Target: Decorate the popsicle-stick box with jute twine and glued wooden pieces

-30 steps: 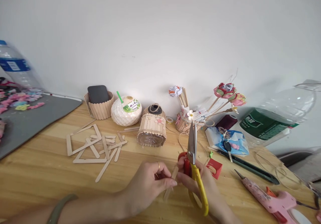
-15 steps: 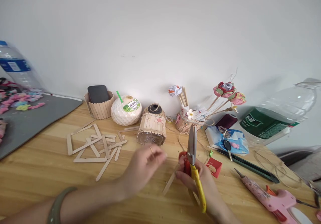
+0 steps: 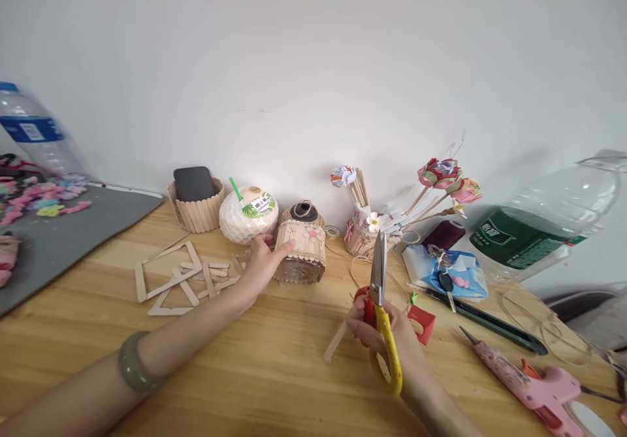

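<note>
Since a second ago the left hand (image 3: 262, 264) has let go of the wooden stick (image 3: 337, 343) and reached away to the back of the tabletop (image 3: 274, 385), where it now closes around the left side of the stick-clad jar (image 3: 301, 251), thumb on the front slats and fingers behind.

Nearest the front edge, the right hand (image 3: 386, 339) grips the yellow-handled scissors (image 3: 381, 313), blades pressed together and pointing up and away. That same hand pinches the upper end of the wooden stick, whose lower end slants down left to rest on the tabletop. A small red paper box (image 3: 422, 323) sits just beside the hand on its right. Toward the front right corner lies a pink glue gun (image 3: 526, 385), nozzle pointing up left.

Left of centre, loose craft sticks (image 3: 181, 280) lie scattered, some glued into a frame. Farther right, a blue packet with keys (image 3: 448, 272) lies beside a dark long tool (image 3: 484, 324).

Along the back edge, by the wall, stand a stick-walled holder with a phone (image 3: 196, 205), a white coconut drink with a green straw (image 3: 248, 213), the jar, and a small pot of paper flowers (image 3: 372, 228). A big clear bottle (image 3: 543, 225) lies at the right edge; a grey mat (image 3: 63, 234) covers the left end.
</note>
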{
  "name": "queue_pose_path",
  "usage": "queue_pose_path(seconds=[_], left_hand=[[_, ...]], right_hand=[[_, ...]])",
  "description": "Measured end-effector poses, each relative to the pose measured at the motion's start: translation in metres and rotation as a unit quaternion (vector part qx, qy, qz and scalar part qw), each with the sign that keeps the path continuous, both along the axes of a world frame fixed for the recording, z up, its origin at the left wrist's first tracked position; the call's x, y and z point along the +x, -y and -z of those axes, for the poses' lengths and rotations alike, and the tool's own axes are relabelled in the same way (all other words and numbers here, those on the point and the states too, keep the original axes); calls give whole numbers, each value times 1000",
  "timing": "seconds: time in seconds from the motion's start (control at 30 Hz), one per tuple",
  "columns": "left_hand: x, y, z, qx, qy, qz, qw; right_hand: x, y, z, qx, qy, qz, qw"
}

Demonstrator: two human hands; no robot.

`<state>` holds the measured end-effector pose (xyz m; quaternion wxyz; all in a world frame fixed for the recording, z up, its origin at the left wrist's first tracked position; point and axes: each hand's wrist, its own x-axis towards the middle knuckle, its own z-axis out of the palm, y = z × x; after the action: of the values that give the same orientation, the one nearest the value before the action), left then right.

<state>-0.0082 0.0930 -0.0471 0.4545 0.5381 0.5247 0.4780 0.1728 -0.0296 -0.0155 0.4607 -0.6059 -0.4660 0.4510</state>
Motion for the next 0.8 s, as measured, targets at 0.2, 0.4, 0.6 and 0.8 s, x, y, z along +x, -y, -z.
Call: queue_pose_path(seconds=[0.2,0.4,0.6,0.8], left_hand=[[-2,6,-7,-89,19,88,992],[1,16,-6,-39,43,154,986],[1,25,-6,21,28,255,966],[2,22,2,7,70,315,947]], right_hand=[[2,-2,6,12,-8,4,1000],[6,-7,21,11,11,-3,1000],[5,-7,17,-4,-1,-12,1000],[1,-5,8,-3,-7,-4,1000]])
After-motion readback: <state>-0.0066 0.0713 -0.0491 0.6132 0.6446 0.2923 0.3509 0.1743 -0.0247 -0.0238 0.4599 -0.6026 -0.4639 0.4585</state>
